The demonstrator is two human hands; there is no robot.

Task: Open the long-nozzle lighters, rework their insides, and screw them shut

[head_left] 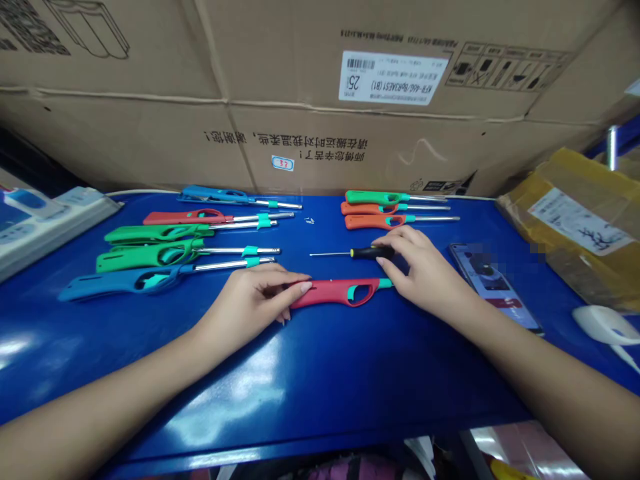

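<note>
power strip: white (75,203), far left; I see no risk to it unless an arm swings wide.
left lighters: blue, green and red (145,257), grouped with tubes pointing right; my forearm or knuckles could snag the nearest tubes and skew the row, because they end right by my hand.
left hand: (255,293) narrow, thumb and fingers pinching the red lighter's rear end; a light pinch on smooth plastic could let the body roll or pivot.
small pale bits: (309,221) loose on blue table (320,373), behind the screwdriver tip; a brush of the fingers could scatter them.
red lighter: (327,292) on the table between both hands, trigger guard toward the right hand; could twist if its two ends get pushed unevenly.
screwdriver: (370,253) black handle, shaft pointing left, just behind the lighter; tip could skid and scratch plastic or poke my left fingers if turned their way.
right lighters: (373,221) green and orange, close behind the right hand; raised knuckles could knock them.
right hand: (415,263) fingers closed on the screwdriver handle; covers the red lighter's tube, contact there I can't tell. Loose hold could drop the tool.
phone: (490,283) beside right forearm; elbow drift could shove it.
</note>
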